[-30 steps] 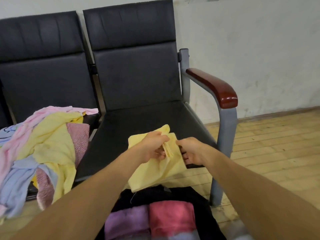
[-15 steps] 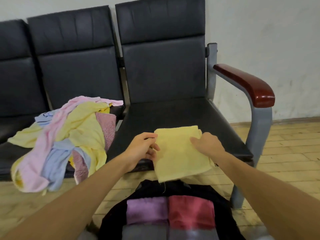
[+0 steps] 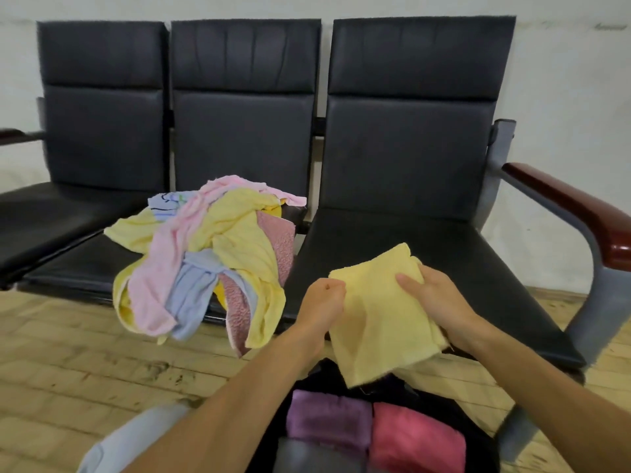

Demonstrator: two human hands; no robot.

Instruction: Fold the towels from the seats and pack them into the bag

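Since half a second ago the folded pale-yellow terry towel (image 3: 382,312) has lifted off the front edge of the right-hand black padded seat (image 3: 426,254) and tilted, its near corner now hanging over the open black bag (image 3: 478,448) on the wooden plank floor (image 3: 68,353); the view has also drawn back, so all three seats of the row show.

The left hand (image 3: 322,307) is curled into a closed fist on the towel's left edge, the cloth pinched inside so its fingers are hidden. The right hand (image 3: 433,302) clamps the right edge, thumb lying flat on the top face and the other fingers tucked out of sight underneath. The towel spans between the two hands, held in the air just near of the seat front.

In the bag, directly below the towel, lie a folded purple towel (image 3: 327,418) on the left and a folded pink-red towel (image 3: 416,438) touching it on the right, with a grey one (image 3: 317,459) nearer.

On the middle seat, left of the hands, a loose heap of unfolded towels (image 3: 205,264) in yellow, pink, blue and mauve spills over the front edge.
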